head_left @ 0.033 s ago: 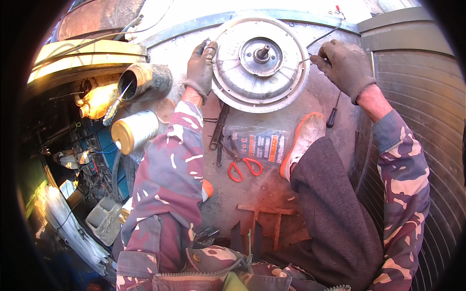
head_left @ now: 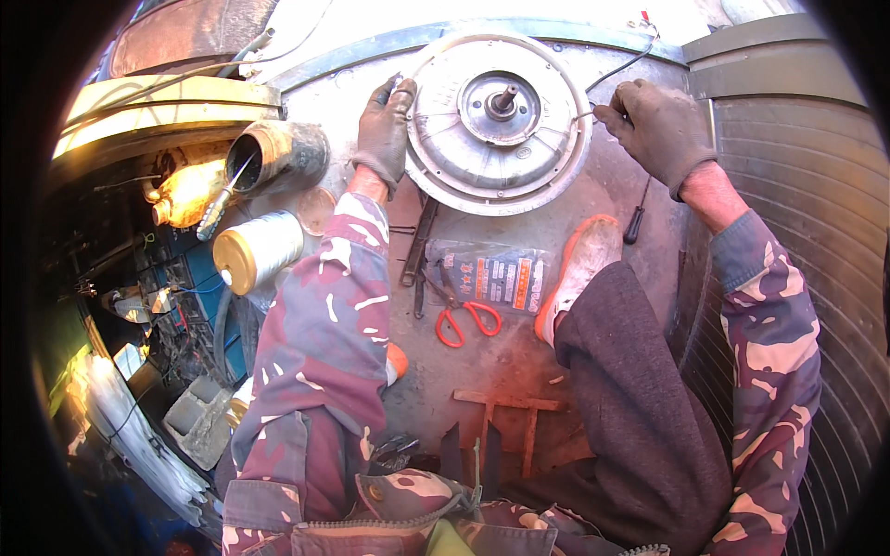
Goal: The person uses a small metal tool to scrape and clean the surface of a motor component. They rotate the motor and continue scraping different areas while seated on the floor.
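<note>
A round silver hub motor [head_left: 445,171] with a stub shaft at its centre lies on the ground in front of me. My left hand [head_left: 382,134], in a dirty grey glove, grips its left rim. At the right rim, my gloved right hand [head_left: 656,128] pinches a thin metal rod [head_left: 582,115], whose tip meets the motor's edge; the rest is hidden by the fingers. A screwdriver with a black handle [head_left: 634,225] lies below that hand. Nearer to me are red-handled scissors [head_left: 466,324] and a printed clear plastic bag [head_left: 496,278].
On the left stand an open dark can [head_left: 292,153] with a brush-like tool in it and a white jar with a tan lid [head_left: 264,250]. A ribbed grey shutter [head_left: 797,185] borders the right side. My shoe [head_left: 586,269] rests just below the motor. A rusty metal frame [head_left: 508,405] lies close to me.
</note>
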### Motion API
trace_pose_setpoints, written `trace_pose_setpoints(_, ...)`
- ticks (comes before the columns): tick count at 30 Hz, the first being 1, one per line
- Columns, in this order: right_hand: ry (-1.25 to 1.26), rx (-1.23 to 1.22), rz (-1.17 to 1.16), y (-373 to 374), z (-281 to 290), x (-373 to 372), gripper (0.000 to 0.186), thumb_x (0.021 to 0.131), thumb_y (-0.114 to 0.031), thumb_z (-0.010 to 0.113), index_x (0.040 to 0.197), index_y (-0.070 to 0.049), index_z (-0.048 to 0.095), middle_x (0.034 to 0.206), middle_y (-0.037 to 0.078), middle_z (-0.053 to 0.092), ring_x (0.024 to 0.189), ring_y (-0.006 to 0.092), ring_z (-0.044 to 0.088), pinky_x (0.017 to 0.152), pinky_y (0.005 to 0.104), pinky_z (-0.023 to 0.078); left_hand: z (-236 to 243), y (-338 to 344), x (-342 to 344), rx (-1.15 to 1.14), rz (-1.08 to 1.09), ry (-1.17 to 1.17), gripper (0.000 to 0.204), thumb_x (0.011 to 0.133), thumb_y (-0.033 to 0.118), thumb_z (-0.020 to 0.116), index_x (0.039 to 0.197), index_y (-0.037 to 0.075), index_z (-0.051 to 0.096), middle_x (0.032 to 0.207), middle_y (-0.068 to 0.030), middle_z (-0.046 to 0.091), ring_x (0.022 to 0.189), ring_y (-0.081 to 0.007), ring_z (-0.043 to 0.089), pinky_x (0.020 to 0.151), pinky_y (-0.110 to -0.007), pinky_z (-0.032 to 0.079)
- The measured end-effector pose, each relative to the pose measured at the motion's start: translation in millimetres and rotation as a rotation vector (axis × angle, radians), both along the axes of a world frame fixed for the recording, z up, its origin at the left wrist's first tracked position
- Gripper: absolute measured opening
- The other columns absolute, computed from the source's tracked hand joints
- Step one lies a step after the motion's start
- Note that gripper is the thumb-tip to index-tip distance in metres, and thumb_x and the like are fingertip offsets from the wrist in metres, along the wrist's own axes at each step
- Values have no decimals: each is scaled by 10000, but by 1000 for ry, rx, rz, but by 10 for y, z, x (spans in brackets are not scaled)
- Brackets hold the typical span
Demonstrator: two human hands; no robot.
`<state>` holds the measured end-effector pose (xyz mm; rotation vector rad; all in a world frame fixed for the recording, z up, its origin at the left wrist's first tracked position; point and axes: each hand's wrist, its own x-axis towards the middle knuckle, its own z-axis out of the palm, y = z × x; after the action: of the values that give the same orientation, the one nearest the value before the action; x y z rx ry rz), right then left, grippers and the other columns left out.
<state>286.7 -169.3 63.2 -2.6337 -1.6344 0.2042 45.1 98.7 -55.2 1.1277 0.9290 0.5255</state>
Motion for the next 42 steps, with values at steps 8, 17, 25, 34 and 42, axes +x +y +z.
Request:
trace_pose_setpoints(8, 1041, -107, -756, 104, -161, -40, 474, 1032, -427, 602, 1049, 19, 759, 871, 176, 754, 821, 286, 748, 784, 446, 566, 88, -5, 93, 22, -38, 32, 550, 1043, 238, 749, 1450, -81, 562, 1266, -142, 709, 1142, -173, 678, 993, -286, 545)
trace_pose_setpoints(17, 158, 172, 86, -113, -44, -129, 391, 1025, -449, 681, 1107, -78, 775, 934, 166, 759, 949, 349, 762, 843, 465, 597, 81, -2, 93, 46, -51, 64, 568, 1041, 253, 752, 1460, -79, 561, 1279, -155, 702, 1165, -193, 669, 1007, -296, 539)
trace_pose_setpoints(25, 112, -133, -112, 79, -21, -109, 477, 1055, -479, 610, 1014, -30, 764, 876, 124, 745, 793, 298, 764, 738, 442, 600, 146, -26, 135, 25, -51, 39, 578, 1035, 247, 763, 1472, -68, 554, 1261, -150, 710, 1142, -179, 676, 985, -279, 538)
trace_pose_setpoints(34, 817, 0, -653, -49, -225, 10, 403, 1067, -421, 619, 1010, -39, 734, 782, 50, 670, 634, 197, 624, 573, 359, 476, 189, -22, 197, 174, -154, 156, 645, 1016, 349, 766, 1465, -75, 581, 1295, -206, 719, 1168, -247, 686, 1032, -329, 526)
trace_pose_setpoints(42, 18, 30, 14, -235, -138, -60, 359, 1025, -449, 680, 1086, -103, 754, 975, 137, 764, 922, 331, 760, 825, 470, 581, 191, 1, 238, 71, -135, 110, 636, 1021, 296, 765, 1492, -74, 550, 1297, -205, 716, 1172, -223, 686, 1011, -290, 531)
